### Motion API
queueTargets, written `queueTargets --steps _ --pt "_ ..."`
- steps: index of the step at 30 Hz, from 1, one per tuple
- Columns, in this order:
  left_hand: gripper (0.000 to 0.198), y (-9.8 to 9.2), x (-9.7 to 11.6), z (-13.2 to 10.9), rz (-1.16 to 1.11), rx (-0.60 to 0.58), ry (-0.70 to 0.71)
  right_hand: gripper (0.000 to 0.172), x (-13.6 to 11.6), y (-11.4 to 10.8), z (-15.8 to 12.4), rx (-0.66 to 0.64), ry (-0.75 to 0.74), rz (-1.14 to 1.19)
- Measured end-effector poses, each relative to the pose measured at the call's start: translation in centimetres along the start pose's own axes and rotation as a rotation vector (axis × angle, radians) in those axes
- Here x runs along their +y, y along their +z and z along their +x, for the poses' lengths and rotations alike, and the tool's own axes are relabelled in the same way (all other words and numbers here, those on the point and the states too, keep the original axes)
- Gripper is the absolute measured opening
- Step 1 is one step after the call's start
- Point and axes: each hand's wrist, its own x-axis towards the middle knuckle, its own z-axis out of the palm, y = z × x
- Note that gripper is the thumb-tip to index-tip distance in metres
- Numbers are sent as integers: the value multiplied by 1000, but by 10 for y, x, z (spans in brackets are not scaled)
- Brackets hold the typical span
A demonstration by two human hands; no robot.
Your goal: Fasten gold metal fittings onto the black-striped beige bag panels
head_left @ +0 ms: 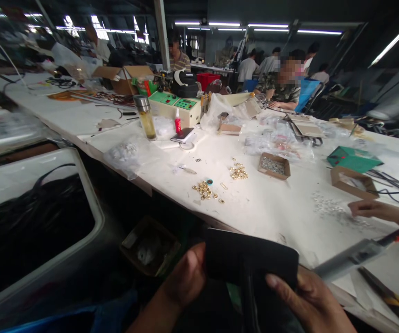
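Note:
A flat black panel (227,254), leather-like and with rounded corners, is held just off the table's near edge. My left hand (185,277) is closed at the panel's left edge, slightly blurred. Along the right side, my right hand (308,296) grips the same panel, thumb on top and fingers hidden beneath. A black strap (248,291) runs down the panel's middle toward me. On the table beyond lie small gold metal fittings (203,189) in one pile and more gold fittings (240,172) in another.
A co-worker's hand (364,209) touches scattered small clear pieces at right. A grey bar-like tool (352,259) and dark scissors-like handles (390,296) lie nearby. Left stands a white bin (97,203) of black strips. A bottle (146,120) and a cardboard tray (274,175) stand farther back.

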Motion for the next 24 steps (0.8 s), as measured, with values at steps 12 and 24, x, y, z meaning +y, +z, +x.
queueTargets --steps 12,24 --pt "39 -12 -10 -16 -27 441 -132 33 48 37 195 -3 54 -456" --pt "43 -14 -24 -6 -87 588 -138 13 66 39 204 -109 -25 -728"
